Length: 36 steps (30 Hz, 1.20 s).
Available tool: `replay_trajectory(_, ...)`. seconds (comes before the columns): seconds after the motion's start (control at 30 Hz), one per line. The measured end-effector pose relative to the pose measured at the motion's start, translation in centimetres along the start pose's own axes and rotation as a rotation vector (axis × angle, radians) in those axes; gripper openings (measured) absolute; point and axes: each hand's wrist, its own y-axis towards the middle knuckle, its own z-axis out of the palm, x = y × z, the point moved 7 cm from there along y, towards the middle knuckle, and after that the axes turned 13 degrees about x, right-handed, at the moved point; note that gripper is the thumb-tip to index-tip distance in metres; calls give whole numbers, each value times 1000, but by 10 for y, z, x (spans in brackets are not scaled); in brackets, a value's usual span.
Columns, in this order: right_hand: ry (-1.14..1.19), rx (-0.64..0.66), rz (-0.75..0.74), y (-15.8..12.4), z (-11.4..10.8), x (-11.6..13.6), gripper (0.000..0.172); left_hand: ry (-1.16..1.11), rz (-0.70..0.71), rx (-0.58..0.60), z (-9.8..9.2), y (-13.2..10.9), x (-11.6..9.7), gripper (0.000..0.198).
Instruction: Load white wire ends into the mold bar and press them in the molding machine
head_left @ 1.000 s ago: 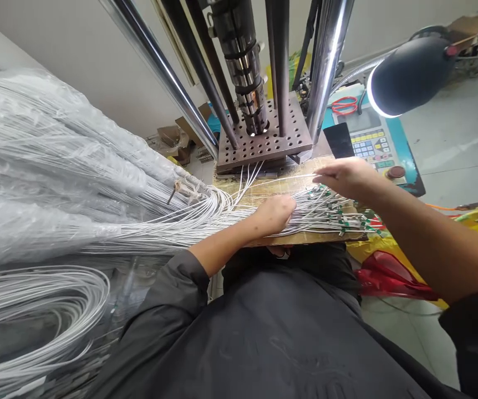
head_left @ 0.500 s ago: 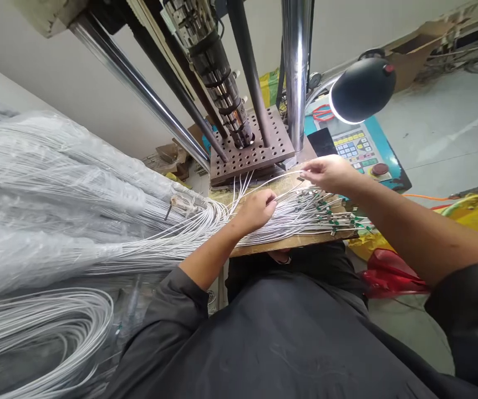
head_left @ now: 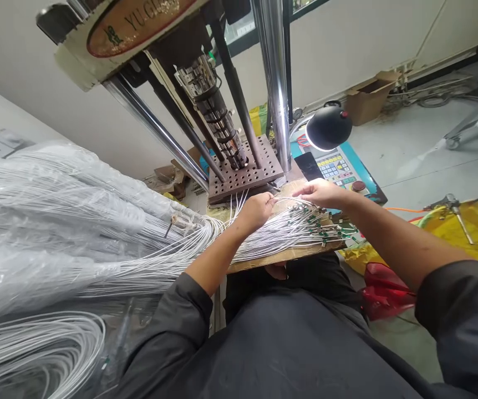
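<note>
The left hand (head_left: 255,211) is half curled, back of the hand upward, at the end of a left forearm (head_left: 220,252) that slants up from the lower left; its thumb and fingers (head_left: 269,199) pinch a thin white cable (head_left: 285,198), which leads from that pinch toward the right hand (head_left: 321,194); the right hand reaches in from the opposite side, forearm angled, fingers drawn together just beside the cable, though whether they grasp it I cannot tell. The cable looks smooth, pale and slightly bowed between the hands; below the pinch, a dense bundle of white cables (head_left: 259,244) fans across a wooden board (head_left: 264,265), their ends, beneath the right hand, carrying small green pieces (head_left: 324,242); beyond the left hand stands a perforated metal plate (head_left: 245,180).
</note>
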Motion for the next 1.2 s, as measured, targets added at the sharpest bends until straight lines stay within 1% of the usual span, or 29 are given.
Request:
replay_trajectory(0.07,121,20,-26,0,2,-1,35,111,24,-46,5,11,2,29)
replay_trajectory(0.13,254,43,-58,0,5,-1,38,87,54,-34,15,19,5,27)
replay_trajectory(0.2,371,83,-60,0,11,-4,42,-58,15,25,24,23,12,25)
replay_trajectory(0.27,484,86,-67,-1,15,-7,48,-224,-47,61,29,21,18,24)
replay_trajectory(0.3,530,67,-76,-2,16,-8,50,-305,-54,73,30,19,18,26)
replay_trajectory(0.37,577,8,-89,-4,16,-8,51,-453,-11,125,30,15,14,32)
replay_trajectory(0.47,538,-68,-103,-13,13,0,49,-660,26,280,31,8,10,39)
replay_trajectory(0.5,495,-72,-111,-19,12,4,48,-735,16,304,29,6,11,41)
replay_trajectory(0.57,362,-11,-125,-31,11,13,42,-904,-15,283,24,0,17,43)
replay_trajectory(0.6,287,51,-125,-37,12,14,41,-987,-30,256,22,-3,20,44)
replay_trajectory(0.67,189,163,-111,-49,16,10,44,-1108,-55,198,22,-8,22,46)
replay_trajectory(0.7,196,170,-110,-54,17,5,46,-1135,-60,177,25,-10,22,46)
replay_trajectory(0.73,252,132,-119,-57,16,-1,49,-1144,-60,157,29,-11,20,47)
replay_trajectory(0.77,349,62,-138,-59,16,-8,56,-1137,-57,139,35,-12,18,47)
replay_trajectory(0.83,604,-94,-191,-60,19,-19,73,-1112,-47,125,47,-12,12,45)
replay_trajectory(0.87,726,-150,-213,-59,24,-23,77,-1095,-42,130,54,-13,10,44)
replay_trajectory(0.9,824,-187,-230,-56,31,-25,77,-1070,-34,137,59,-13,7,43)
replay_trajectory(0.97,919,-257,-256,-49,42,-20,70,-997,-16,151,65,-15,3,41)
replay_trajectory(1.03,915,-370,-282,-44,43,-10,61,-908,-10,163,64,-17,-1,42)
replay_trajectory(1.13,885,-517,-331,-42,34,3,43,-822,-2,229,54,-16,-10,48)
replay_trajectory(1.2,899,-540,-372,-43,27,7,38,-800,14,278,44,-12,-17,51)
